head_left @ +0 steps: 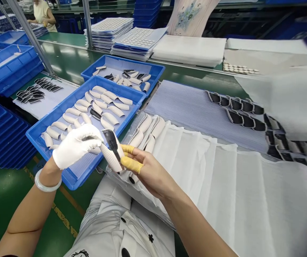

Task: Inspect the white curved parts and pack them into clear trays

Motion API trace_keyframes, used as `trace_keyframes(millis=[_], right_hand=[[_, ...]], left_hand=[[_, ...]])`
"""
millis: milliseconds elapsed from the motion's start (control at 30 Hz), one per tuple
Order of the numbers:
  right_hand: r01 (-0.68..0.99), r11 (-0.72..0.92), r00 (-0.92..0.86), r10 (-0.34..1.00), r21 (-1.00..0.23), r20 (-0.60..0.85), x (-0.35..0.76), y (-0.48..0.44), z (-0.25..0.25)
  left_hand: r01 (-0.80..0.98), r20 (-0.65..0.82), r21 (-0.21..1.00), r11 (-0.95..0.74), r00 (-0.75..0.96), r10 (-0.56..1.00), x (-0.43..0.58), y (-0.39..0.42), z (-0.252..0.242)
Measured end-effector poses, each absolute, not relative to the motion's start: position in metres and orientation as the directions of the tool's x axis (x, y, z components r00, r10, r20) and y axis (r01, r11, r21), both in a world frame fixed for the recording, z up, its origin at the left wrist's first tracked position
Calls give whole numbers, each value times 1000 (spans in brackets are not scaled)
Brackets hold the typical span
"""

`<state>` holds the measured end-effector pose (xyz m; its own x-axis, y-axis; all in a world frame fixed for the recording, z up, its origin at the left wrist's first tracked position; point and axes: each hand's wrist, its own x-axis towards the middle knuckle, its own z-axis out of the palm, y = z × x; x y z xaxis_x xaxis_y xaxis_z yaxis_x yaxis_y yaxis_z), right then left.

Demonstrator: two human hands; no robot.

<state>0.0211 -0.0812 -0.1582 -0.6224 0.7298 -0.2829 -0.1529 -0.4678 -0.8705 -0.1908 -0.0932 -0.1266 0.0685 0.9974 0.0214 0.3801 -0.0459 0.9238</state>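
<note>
A curved, ribbed cream foam piece with a black inner lining (112, 151) sits between the two hands, its long axis slanting from 11 o'clock down to 5 o'clock. The white-gloved left hand (75, 146) pinches its upper end, fingers closed on it. The bare right hand (153, 175), yellow finger cots (131, 164) on thumb and forefinger, grips its lower part. At 10 o'clock, a blue plastic tray (71, 182) holds rows of similar cream pieces.
</note>
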Motion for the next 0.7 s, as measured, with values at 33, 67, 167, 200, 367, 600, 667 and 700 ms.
trace_keyframes(millis=[33, 67, 167, 200, 367, 600, 667, 700], right_hand=[[-155, -474, -621, 729, -867, -288, 24, -86, -157], [-157, -480, -622, 727, -863, -291, 26, -90, -157], [-190, -491, -619, 732, -850, -284, 33, -97, -154], [-207, -490, -609, 742, -847, -280, 35, -99, -153], [-262, -427, -508, 824, -865, -252, 40, -110, -146], [-181, -296, -384, 899, -938, -210, 48, -131, -136], [-144, -248, -352, 918, -958, -184, 51, -137, -134], [-133, -225, -339, 925, -965, -169, 52, -139, -133]], left_hand=[[373, 46, 925, -75, 87, 995, -186, -93, -128], [372, 80, 921, -113, 103, 991, -182, -94, -130], [389, 193, 891, -233, 138, 971, -172, -96, -134], [394, 230, 880, -265, 135, 964, -169, -97, -135], [426, 233, 882, -201, -25, 972, -145, -109, -141], [341, 31, 940, -29, 0, 1000, -112, -122, -135], [358, 25, 934, -12, -33, 999, -106, -121, -129], [361, 21, 933, 2, -60, 998, -103, -121, -127]])
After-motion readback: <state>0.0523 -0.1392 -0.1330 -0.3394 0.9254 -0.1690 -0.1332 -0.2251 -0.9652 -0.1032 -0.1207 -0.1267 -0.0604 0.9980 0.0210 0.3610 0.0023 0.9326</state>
